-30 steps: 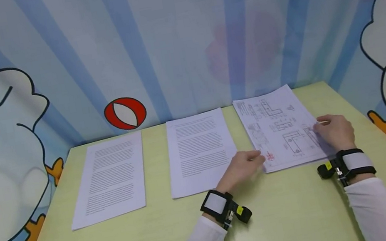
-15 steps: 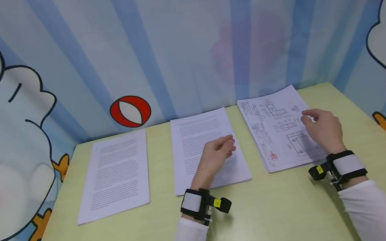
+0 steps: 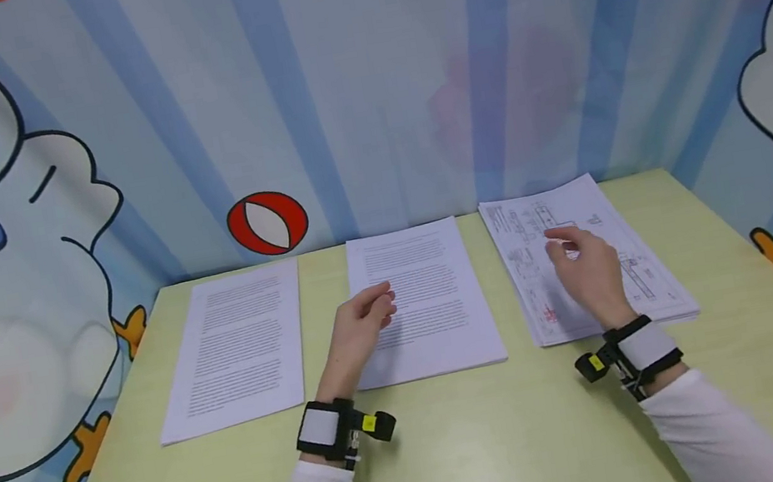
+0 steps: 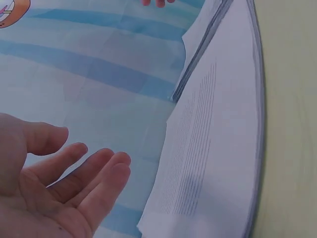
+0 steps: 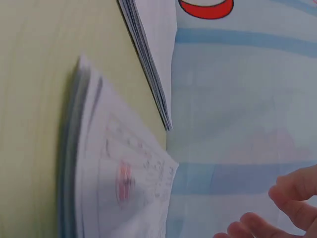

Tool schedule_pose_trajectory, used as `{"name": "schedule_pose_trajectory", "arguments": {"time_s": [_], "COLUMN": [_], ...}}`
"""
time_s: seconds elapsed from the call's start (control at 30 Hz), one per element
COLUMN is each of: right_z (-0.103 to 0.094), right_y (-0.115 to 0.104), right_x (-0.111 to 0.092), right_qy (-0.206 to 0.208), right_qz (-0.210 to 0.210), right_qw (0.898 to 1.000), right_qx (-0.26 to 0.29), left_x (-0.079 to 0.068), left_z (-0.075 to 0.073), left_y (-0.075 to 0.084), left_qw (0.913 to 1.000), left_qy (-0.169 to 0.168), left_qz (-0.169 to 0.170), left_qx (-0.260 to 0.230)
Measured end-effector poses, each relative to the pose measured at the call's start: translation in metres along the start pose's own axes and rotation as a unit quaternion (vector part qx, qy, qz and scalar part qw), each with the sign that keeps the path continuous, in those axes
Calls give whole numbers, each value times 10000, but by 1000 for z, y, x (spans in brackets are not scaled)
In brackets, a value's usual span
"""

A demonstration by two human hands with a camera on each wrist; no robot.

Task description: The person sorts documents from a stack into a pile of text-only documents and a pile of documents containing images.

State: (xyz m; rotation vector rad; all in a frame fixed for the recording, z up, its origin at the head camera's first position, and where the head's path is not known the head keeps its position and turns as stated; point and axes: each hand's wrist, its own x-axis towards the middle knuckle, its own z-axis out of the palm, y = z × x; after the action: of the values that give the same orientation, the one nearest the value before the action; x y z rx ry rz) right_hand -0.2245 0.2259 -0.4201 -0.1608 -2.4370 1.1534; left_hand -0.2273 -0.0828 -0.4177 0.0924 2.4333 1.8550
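Three stacks of paper lie on the table. My left hand (image 3: 357,331) hovers at the left edge of the middle stack of printed text (image 3: 442,350), its fingers loosely bent with nothing in them; the left wrist view shows the palm and relaxed fingers (image 4: 106,193) apart from the pages. Over the right stack of technical drawings (image 3: 514,280) hangs my right hand (image 3: 589,272), thumb and index finger bent toward each other and holding nothing. A red mark shows on that top drawing. The left stack of printed text (image 3: 243,339) lies untouched.
The pale yellow-green table (image 3: 465,448) runs back to a blue striped curtain (image 3: 378,91) with cartoon figures on both sides. Gaps of bare table separate the stacks. Each wrist wears a strapped camera, such as the left one (image 3: 344,429).
Both hands have come off the right stack's edges and moved left. The left went from that stack's corner to the middle stack; the right moved inward over the drawings. The view shifted slightly.
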Motion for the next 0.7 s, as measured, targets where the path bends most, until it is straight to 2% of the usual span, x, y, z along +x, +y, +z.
{"name": "schedule_pose_trajectory", "arguments": {"time_s": [0.17,0.37,0.57,0.7], "right_z": [27,53,82,104], "right_y": [-17,-41,-65,-80], "right_x": [-13,-25,-33,-37], "right_qy": [-232,-773,-931,-1128], "right_qz": [-232,-242,-355,-520], "right_qw": [9993,9961,9936,9898], "right_qx": [194,348,525,698], "left_x": [0,-2,-8,-11], "left_z": [-33,-77,-116,-137], "left_y": [-11,-17,-19,-21], "left_qw": [9994,9957,9869,9797], "left_qy": [261,509,723,737], "left_qz": [-65,-226,-439,-428], "left_qx": [214,734,1376,1814]}}
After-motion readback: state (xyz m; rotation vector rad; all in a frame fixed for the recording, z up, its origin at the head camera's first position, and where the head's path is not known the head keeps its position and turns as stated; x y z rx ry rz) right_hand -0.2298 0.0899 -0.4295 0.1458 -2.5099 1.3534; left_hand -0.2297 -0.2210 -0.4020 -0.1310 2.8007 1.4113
